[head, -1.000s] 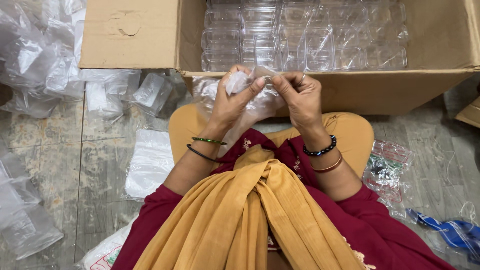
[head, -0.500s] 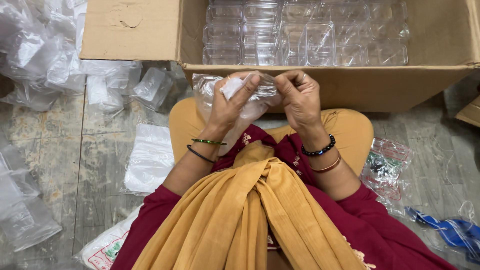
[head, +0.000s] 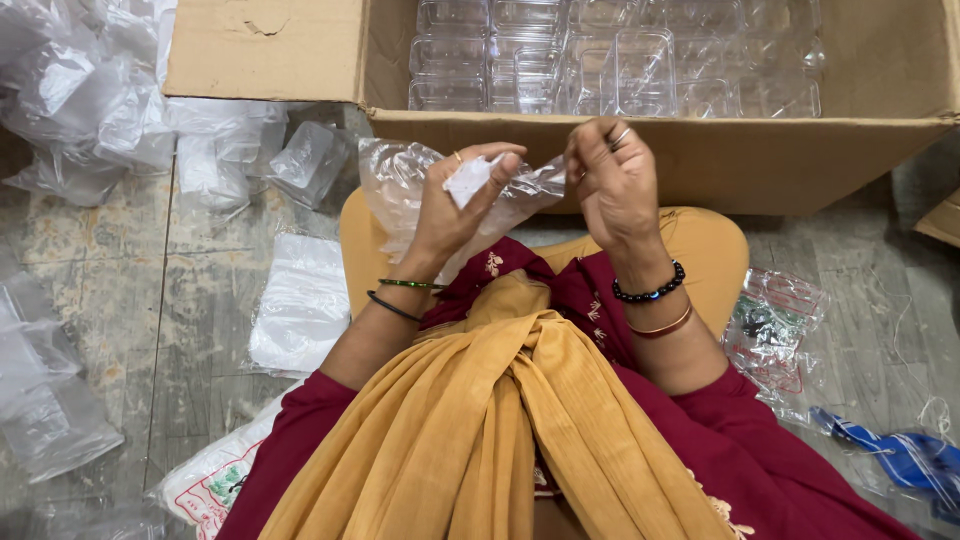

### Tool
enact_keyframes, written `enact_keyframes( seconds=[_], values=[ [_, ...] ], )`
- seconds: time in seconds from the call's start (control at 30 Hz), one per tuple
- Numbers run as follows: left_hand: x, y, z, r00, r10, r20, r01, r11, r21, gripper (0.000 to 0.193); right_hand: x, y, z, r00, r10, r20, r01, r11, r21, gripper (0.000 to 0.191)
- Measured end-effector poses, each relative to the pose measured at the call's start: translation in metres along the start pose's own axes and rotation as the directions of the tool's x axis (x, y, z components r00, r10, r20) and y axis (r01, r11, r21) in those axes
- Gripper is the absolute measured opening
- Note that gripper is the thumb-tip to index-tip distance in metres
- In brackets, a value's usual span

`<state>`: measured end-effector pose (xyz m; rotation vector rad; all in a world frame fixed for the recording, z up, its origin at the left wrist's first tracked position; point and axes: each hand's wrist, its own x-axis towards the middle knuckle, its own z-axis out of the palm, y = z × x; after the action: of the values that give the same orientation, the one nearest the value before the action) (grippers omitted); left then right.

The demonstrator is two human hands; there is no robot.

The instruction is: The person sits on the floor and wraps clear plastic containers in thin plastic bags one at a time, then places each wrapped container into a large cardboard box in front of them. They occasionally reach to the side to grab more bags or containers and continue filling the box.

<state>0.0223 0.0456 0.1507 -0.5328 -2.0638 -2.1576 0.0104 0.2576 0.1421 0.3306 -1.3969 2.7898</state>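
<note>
Clear plastic bag [head: 400,190] between both hands

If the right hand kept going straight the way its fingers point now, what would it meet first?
Probably the front wall of the cardboard box, just beyond the right hand; depth is unclear. It also grips the clear plastic bag to its left.

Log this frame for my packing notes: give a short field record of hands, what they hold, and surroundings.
left hand: pinches a small white piece against a clear plastic bag
right hand: grips the bag's other edge
in front: open cardboard box of clear plastic containers
floor, left: loose clear bags
floor, right: blue strip
</note>
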Motion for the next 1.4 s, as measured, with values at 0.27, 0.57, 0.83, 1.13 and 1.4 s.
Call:
enact_keyframes(
  seconds=[0.27, 0.57, 0.83, 1.13, 1.4],
  values=[
    [-0.005, 0.015, -0.001, 0.994, 0.085, -0.064, -0.077, 0.99, 0.116, 0.044, -0.023, 0.008, 0.025, 0.995, 0.092, 0.029, -0.074, 0.923, -0.377, 0.025],
    [-0.02, 0.013, -0.003, 0.996, 0.039, -0.076, -0.039, 0.999, -0.009, 0.033, -0.034, -0.004, 0.037, 0.989, 0.095, 0.114, -0.072, 0.979, -0.189, 0.035],
    [-0.024, 0.016, -0.001, 0.996, -0.071, 0.045, 0.075, 0.993, -0.094, 0.031, -0.041, 0.005, 0.032, 0.982, -0.19, 0.008, 0.183, 0.933, -0.309, 0.014],
    [-0.024, 0.013, 0.006, 0.996, 0.056, -0.074, -0.053, 0.998, 0.044, 0.027, -0.042, 0.01, 0.029, 0.99, -0.136, -0.031, 0.124, 0.959, -0.255, 0.012],
    [-0.023, -0.002, 0.01, 0.979, 0.205, -0.007, -0.195, 0.942, 0.275, 0.033, -0.037, 0.01, 0.023, 1.0, 0.015, -0.01, -0.015, 1.0, 0.003, 0.011]
  ],
)
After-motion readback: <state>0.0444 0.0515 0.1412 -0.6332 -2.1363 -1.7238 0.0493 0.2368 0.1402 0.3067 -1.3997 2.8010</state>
